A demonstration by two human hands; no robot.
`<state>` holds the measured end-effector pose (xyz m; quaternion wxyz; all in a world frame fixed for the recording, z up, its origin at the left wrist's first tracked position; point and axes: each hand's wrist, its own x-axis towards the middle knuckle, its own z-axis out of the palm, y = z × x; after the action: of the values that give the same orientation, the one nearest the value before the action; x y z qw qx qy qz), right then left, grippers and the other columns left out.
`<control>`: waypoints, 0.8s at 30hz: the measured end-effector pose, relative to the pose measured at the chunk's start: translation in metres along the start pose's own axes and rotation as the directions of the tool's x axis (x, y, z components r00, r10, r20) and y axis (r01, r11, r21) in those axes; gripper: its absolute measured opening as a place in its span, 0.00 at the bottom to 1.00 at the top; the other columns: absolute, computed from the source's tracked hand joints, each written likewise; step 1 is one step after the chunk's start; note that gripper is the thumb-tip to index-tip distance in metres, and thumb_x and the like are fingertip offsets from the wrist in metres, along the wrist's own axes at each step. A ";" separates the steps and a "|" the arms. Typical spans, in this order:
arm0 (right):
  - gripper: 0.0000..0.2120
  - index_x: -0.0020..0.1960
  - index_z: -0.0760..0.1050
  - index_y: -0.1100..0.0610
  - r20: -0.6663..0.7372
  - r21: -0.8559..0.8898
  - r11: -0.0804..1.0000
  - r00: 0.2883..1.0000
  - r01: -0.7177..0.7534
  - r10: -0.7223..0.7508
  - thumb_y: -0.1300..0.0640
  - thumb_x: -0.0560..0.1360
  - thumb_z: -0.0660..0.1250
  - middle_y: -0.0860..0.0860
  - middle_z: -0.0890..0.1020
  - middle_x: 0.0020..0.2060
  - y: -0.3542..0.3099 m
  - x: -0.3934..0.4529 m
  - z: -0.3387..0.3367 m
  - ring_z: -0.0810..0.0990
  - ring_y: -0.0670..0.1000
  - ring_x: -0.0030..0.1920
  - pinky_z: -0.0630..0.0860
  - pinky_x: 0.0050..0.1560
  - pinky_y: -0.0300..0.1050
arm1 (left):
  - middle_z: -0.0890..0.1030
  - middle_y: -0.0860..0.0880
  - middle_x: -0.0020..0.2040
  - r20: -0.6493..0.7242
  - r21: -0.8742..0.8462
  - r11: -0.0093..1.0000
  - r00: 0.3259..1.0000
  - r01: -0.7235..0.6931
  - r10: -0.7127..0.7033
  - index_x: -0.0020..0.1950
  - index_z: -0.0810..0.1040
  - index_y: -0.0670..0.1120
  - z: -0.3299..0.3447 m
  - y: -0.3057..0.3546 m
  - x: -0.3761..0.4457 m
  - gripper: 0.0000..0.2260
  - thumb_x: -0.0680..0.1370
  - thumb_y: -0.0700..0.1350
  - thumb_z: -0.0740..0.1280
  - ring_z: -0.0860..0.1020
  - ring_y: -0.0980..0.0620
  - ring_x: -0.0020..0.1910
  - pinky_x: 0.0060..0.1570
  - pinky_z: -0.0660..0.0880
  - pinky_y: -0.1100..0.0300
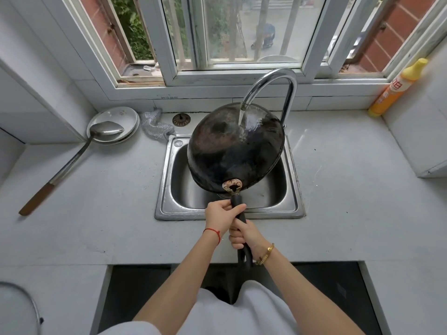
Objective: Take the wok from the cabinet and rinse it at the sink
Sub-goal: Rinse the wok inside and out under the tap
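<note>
Gripping the handle (242, 221), left hand (221, 215) ahead of right hand (244, 236), both clenched around it. Wok (235, 151) lies toward twelve o'clock, apparently inverted under the faucet (273, 88) stream.

The wok (235, 151) fills nearly all the room above the sink (167, 189), with the tap (278, 85) arching right over its far edge. Left of the sink, a ladle (72, 160), plates (128, 122) and a mesh scrubber (156, 125) crowd the surface (350, 189). Right of the sink lies bare surface out to the yellow bottle (396, 88).
</note>
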<state>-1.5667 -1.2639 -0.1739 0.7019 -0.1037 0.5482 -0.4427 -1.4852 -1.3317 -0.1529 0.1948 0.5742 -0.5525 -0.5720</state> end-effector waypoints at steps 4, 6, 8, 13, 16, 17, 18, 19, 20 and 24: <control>0.19 0.30 0.67 0.55 -0.004 -0.033 0.999 1.000 0.024 -0.024 0.55 0.80 0.62 0.48 0.66 0.22 -0.006 -0.001 0.002 0.63 0.45 0.20 0.63 0.21 0.36 | 0.86 0.51 0.44 -0.009 -0.048 0.999 1.000 0.005 -0.005 0.51 0.85 0.46 -0.001 0.002 0.003 0.13 0.70 0.50 0.77 0.84 0.55 0.46 0.51 0.81 0.57; 0.19 0.30 0.67 0.54 -0.001 -0.032 0.999 1.000 0.028 -0.028 0.56 0.79 0.63 0.48 0.65 0.22 -0.010 -0.001 0.003 0.63 0.45 0.20 0.62 0.21 0.36 | 0.86 0.50 0.44 -0.017 -0.072 0.997 1.000 0.006 -0.008 0.51 0.85 0.46 -0.003 0.004 0.004 0.12 0.70 0.49 0.77 0.84 0.55 0.46 0.52 0.81 0.55; 0.19 0.30 0.66 0.54 0.007 -0.031 0.999 1.000 0.030 -0.030 0.56 0.79 0.64 0.48 0.65 0.22 -0.015 -0.001 0.005 0.62 0.45 0.20 0.62 0.21 0.36 | 0.87 0.50 0.43 -0.022 -0.091 0.996 1.000 0.001 -0.003 0.50 0.85 0.45 -0.006 0.008 0.005 0.11 0.70 0.48 0.76 0.84 0.54 0.47 0.52 0.81 0.54; 0.18 0.31 0.67 0.55 0.027 -0.027 0.999 0.999 0.036 -0.035 0.56 0.79 0.64 0.47 0.65 0.21 -0.022 0.001 0.014 0.63 0.44 0.20 0.63 0.20 0.35 | 0.86 0.48 0.44 -0.039 -0.120 0.993 0.999 -0.023 0.018 0.49 0.84 0.45 -0.014 0.017 0.004 0.09 0.71 0.47 0.76 0.84 0.53 0.47 0.51 0.81 0.56; 0.18 0.31 0.66 0.55 0.029 -0.030 0.999 0.999 0.046 -0.045 0.57 0.79 0.64 0.47 0.65 0.21 -0.024 0.000 0.017 0.63 0.44 0.19 0.63 0.20 0.35 | 0.86 0.48 0.44 -0.048 -0.127 0.991 0.999 -0.029 0.023 0.48 0.85 0.45 -0.017 0.018 0.004 0.09 0.71 0.46 0.76 0.84 0.52 0.47 0.51 0.81 0.54; 0.18 0.31 0.66 0.55 0.030 -0.032 0.998 0.998 0.048 -0.047 0.57 0.79 0.64 0.47 0.65 0.21 -0.023 -0.001 0.018 0.63 0.44 0.19 0.63 0.20 0.35 | 0.86 0.48 0.44 -0.048 -0.128 0.991 0.999 -0.029 0.023 0.49 0.85 0.45 -0.018 0.017 0.004 0.09 0.71 0.46 0.76 0.84 0.53 0.47 0.51 0.81 0.54; 0.18 0.31 0.66 0.55 0.032 -0.035 0.998 0.998 0.049 -0.048 0.57 0.79 0.64 0.47 0.66 0.21 -0.023 -0.001 0.018 0.63 0.44 0.19 0.63 0.20 0.35 | 0.86 0.48 0.44 -0.046 -0.128 0.991 0.999 -0.029 0.024 0.49 0.85 0.45 -0.018 0.016 0.003 0.09 0.71 0.46 0.76 0.84 0.53 0.47 0.51 0.81 0.54; 0.18 0.31 0.66 0.55 0.033 -0.040 0.998 0.998 0.050 -0.049 0.57 0.79 0.64 0.47 0.66 0.21 -0.021 -0.002 0.018 0.63 0.44 0.19 0.63 0.20 0.35 | 0.86 0.48 0.44 -0.042 -0.129 0.991 0.999 -0.031 0.025 0.49 0.85 0.45 -0.018 0.014 0.002 0.09 0.71 0.46 0.76 0.84 0.54 0.46 0.51 0.81 0.55; 0.19 0.30 0.66 0.55 0.033 -0.043 0.998 0.998 0.050 -0.048 0.57 0.79 0.64 0.47 0.66 0.21 -0.019 -0.003 0.019 0.63 0.44 0.19 0.63 0.20 0.35 | 0.86 0.48 0.44 -0.038 -0.132 0.991 0.999 -0.030 0.025 0.51 0.84 0.44 -0.019 0.013 0.001 0.11 0.71 0.46 0.76 0.84 0.54 0.47 0.52 0.81 0.55; 0.20 0.29 0.66 0.54 0.031 -0.053 0.998 0.999 0.038 -0.037 0.57 0.79 0.63 0.47 0.66 0.21 -0.010 -0.008 0.018 0.64 0.45 0.19 0.63 0.20 0.35 | 0.86 0.48 0.47 -0.020 -0.169 0.985 1.000 -0.021 0.018 0.56 0.83 0.43 -0.019 0.006 -0.008 0.14 0.71 0.45 0.76 0.84 0.56 0.48 0.52 0.81 0.59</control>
<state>-1.5563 -1.2699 -0.1555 0.6987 -0.1393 0.5472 -0.4393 -1.4693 -1.3341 -0.1390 0.2537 0.5554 -0.5058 -0.6094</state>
